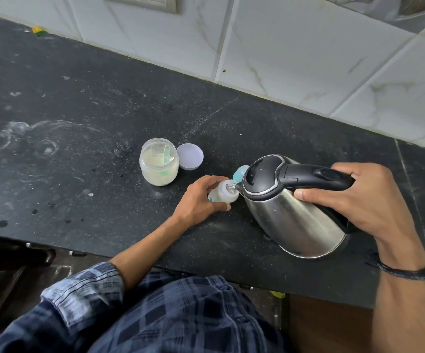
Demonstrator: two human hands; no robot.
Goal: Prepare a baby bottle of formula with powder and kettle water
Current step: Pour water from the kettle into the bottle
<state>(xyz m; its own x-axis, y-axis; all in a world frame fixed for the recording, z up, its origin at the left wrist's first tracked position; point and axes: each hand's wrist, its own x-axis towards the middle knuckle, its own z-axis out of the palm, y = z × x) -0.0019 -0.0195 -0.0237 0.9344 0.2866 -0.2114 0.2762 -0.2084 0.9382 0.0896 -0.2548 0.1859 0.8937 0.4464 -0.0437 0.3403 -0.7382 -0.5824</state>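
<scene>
Right hand point(359, 197) closed on handle of kettle point(290, 212), tilted, thin stream into bottle point(223, 193). Left hand point(201, 197) wrapped round bottle, standing mid-surface toward front edge.

Risk: narrow mouth, spout v. close; overshoot likely scalds fingers or floods the surface point(78, 110). Bottle cap point(240, 173) behind spout may get knocked.

Room: wide open left; powder jar point(159, 161) w/ lid point(190, 156) sit nearby, toward back edge.

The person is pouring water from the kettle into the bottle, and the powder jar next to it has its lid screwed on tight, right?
Almost. The jar is open, not closed: its lid lies on the counter beside it, and a scoop stands inside. The head view shows this. The rest holds: the right hand tips the kettle into the bottle, held by the left hand.
</scene>
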